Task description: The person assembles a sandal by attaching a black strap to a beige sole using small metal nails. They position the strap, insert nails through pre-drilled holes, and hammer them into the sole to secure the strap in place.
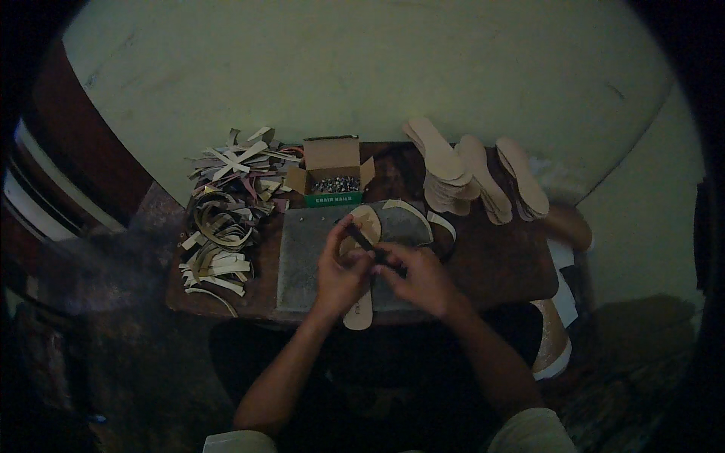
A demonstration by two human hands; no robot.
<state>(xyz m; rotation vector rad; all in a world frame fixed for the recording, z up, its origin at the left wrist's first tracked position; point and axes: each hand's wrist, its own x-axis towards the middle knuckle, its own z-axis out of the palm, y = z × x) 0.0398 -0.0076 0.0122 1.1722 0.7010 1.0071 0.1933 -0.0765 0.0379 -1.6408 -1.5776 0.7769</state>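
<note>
Both hands (343,275) (421,279) closed around dark strip (360,238)

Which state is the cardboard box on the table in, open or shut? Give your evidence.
The cardboard box is open: its back flap stands up, side flaps spread outward, and small shiny pieces show inside.

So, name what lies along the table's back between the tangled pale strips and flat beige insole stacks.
Head view: an open green-fronted cardboard box of small shiny pieces, then dark tabletop.
</note>
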